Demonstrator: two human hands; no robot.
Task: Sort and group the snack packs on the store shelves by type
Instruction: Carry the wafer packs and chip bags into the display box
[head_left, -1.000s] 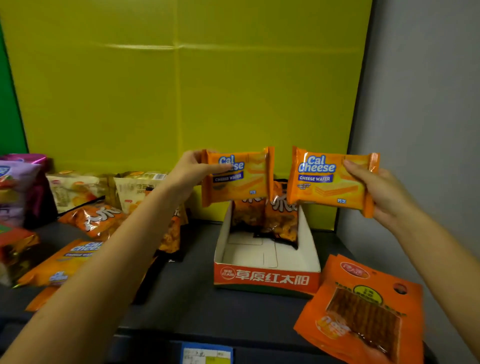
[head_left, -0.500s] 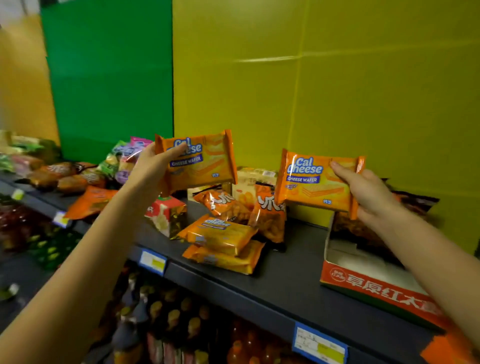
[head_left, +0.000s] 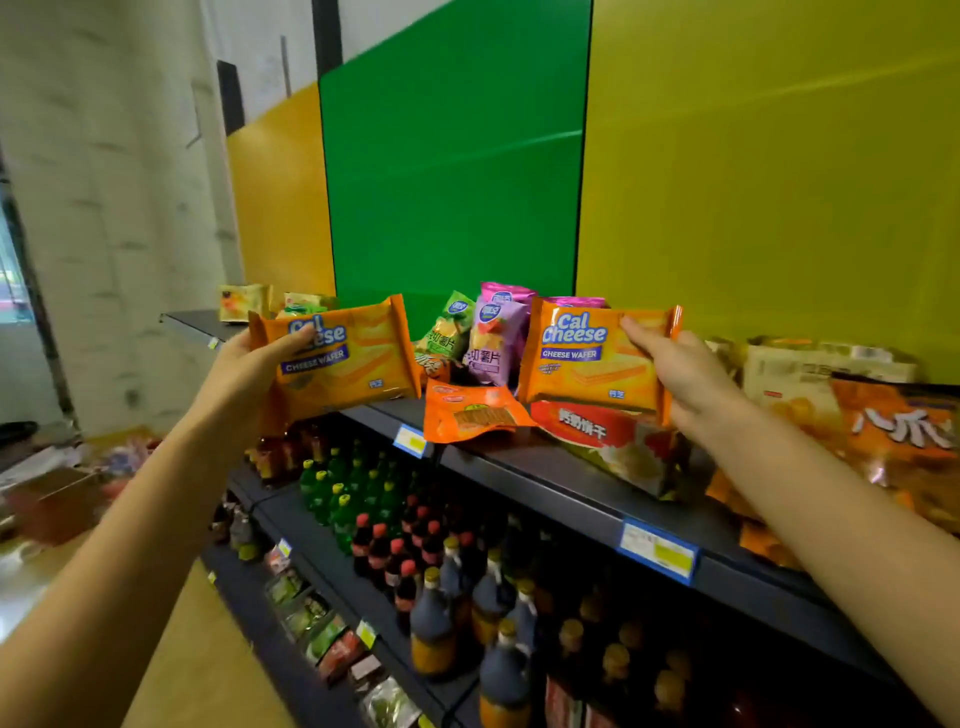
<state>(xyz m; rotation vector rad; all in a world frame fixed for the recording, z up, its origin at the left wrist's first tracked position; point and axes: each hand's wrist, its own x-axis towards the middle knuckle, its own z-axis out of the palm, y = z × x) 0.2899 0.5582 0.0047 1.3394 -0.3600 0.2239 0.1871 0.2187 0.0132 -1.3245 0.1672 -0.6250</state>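
Observation:
My left hand grips an orange Cal Cheese wafer pack by its left edge, thumb across the front. My right hand grips a second Cal Cheese wafer pack by its right edge. Both packs are held upright in the air in front of the top shelf. Behind them on the shelf stand a purple chip bag and a green chip bag. An orange flat pouch and a red cracker pack lie below the right pack.
Cream boxes and an orange snack bag sit at the right of the shelf. Yellow packs stand at its far left end. Lower shelves hold several bottles. Blue price tags line the shelf edge.
The view has swung left along the shelf. Both hands, still holding their wafer packs, have travelled left past the red box to the chip bags by the green panel.

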